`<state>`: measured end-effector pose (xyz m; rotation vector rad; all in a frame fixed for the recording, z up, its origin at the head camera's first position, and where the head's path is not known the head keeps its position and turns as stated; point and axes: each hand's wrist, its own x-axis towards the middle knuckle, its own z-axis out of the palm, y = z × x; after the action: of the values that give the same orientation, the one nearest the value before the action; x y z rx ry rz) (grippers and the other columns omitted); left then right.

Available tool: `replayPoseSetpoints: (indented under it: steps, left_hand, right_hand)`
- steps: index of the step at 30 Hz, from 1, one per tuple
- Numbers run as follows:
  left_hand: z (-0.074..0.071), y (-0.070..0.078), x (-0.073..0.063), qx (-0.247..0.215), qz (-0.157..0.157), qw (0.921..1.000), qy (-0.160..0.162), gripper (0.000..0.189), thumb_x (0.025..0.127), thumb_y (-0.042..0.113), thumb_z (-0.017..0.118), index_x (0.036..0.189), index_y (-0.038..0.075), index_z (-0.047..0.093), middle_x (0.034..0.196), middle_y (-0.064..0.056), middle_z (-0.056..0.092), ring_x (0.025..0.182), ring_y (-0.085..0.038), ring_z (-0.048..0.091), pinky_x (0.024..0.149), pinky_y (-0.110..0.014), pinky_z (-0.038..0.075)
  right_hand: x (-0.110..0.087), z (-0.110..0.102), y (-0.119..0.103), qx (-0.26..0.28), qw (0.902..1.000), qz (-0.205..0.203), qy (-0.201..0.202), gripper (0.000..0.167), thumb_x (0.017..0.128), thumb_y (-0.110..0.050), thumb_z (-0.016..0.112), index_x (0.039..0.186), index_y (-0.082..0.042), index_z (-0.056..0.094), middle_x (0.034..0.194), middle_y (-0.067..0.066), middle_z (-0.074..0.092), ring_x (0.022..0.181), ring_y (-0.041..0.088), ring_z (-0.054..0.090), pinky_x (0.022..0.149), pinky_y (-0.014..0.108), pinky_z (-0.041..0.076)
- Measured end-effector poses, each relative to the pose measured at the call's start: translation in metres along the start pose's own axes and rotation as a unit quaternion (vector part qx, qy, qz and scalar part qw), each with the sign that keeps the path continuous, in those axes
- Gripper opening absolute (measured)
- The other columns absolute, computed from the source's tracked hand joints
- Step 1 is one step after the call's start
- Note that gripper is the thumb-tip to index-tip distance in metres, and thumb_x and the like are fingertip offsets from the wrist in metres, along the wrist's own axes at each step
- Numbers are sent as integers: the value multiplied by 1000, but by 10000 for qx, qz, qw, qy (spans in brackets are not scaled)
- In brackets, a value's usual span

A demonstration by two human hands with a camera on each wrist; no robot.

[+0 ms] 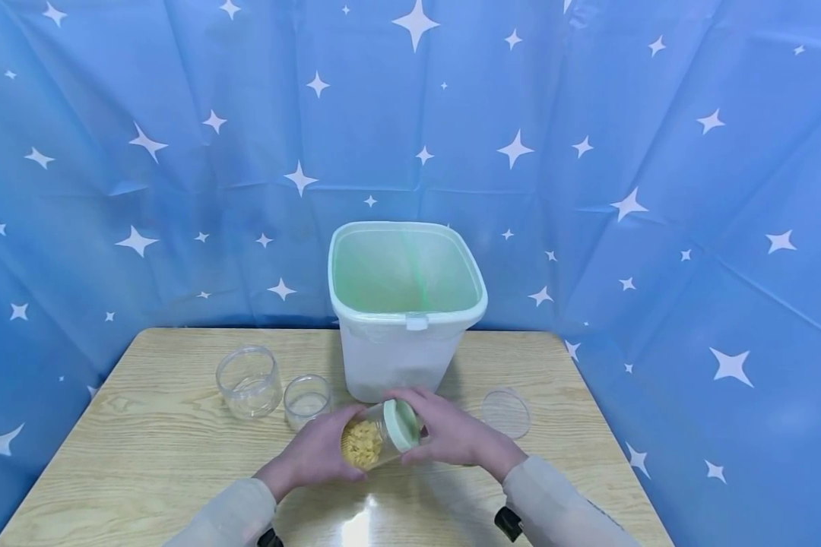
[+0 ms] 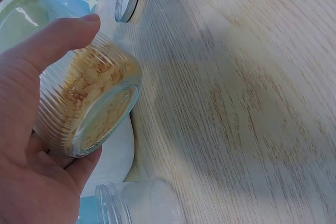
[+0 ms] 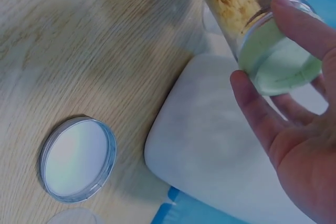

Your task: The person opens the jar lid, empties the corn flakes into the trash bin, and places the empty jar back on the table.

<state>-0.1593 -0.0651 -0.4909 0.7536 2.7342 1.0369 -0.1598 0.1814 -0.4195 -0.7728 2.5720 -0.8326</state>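
A ribbed clear jar (image 1: 375,441) with a pale green lid (image 1: 401,425) is held tilted above the front of the table, its lid end toward the right. Yellow flake-like pieces (image 1: 362,444) fill part of it, gathered near the base. My left hand (image 1: 324,448) grips the jar's body, the thumb along one side and fingers beneath, as the left wrist view shows. With thumb and fingers spread round the rim, my right hand (image 1: 448,429) grips the green lid (image 3: 281,59). The lid sits on the jar's mouth.
Behind the hands stands a large white bin (image 1: 397,357), uncovered. A wide clear jar (image 1: 249,387) and a smaller one (image 1: 306,403) stand left on the wooden table (image 1: 144,456). A round clear lid (image 1: 506,413) lies at right. A blue star-patterned curtain (image 1: 246,152) encloses the table.
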Motion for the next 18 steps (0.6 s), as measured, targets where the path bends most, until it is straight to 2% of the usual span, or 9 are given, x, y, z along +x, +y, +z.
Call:
replayPoseSetpoints:
  steps: [4, 6, 11, 15, 18]
  left_hand:
    - [0, -1, 0, 15, -31, 10000, 1, 90, 53, 35, 91, 132, 17, 53, 110, 7, 66, 92, -10, 60, 78, -32, 50]
    - [0, -1, -1, -1, -44, 10000, 26, 90, 53, 34, 91, 132, 18, 53, 111, 7, 66, 93, -11, 60, 79, -33, 50]
    - [-1, -4, -2, -4, -24, 9999, 122, 91, 51, 33, 91, 133, 18, 53, 114, 7, 66, 98, -13, 61, 85, -37, 51]
    - [0, -8, -4, 14, -45, 9998, 168, 92, 51, 33, 91, 134, 18, 53, 117, 6, 65, 102, -15, 61, 88, -40, 51]
    - [0, -8, -4, -10, -94, 9998, 161, 93, 51, 32, 91, 135, 17, 52, 118, 5, 65, 103, -16, 61, 88, -42, 52]
  right_hand:
    - [-2, -2, 1, 193, 9998, 44, -7, 93, 72, -23, 84, 148, -38, 33, 142, 3, 45, 115, 17, 53, 87, 28, 54]
    - [-3, -4, 2, 221, 9998, 7, 13, 92, 72, -22, 84, 149, -33, 34, 143, 4, 46, 117, 18, 53, 88, 32, 55]
    - [-8, -12, 3, -29, 9997, -173, 153, 91, 74, -24, 84, 150, -17, 35, 147, 6, 44, 127, 23, 49, 91, 32, 54]
    - [-12, -18, 6, -319, 9987, -259, 316, 91, 73, -29, 84, 149, -16, 36, 150, 4, 43, 134, 23, 43, 104, 40, 46]
    - [-13, -21, 11, -373, 9983, -198, 398, 91, 73, -31, 83, 149, -18, 35, 149, 4, 44, 130, 24, 46, 103, 44, 45]
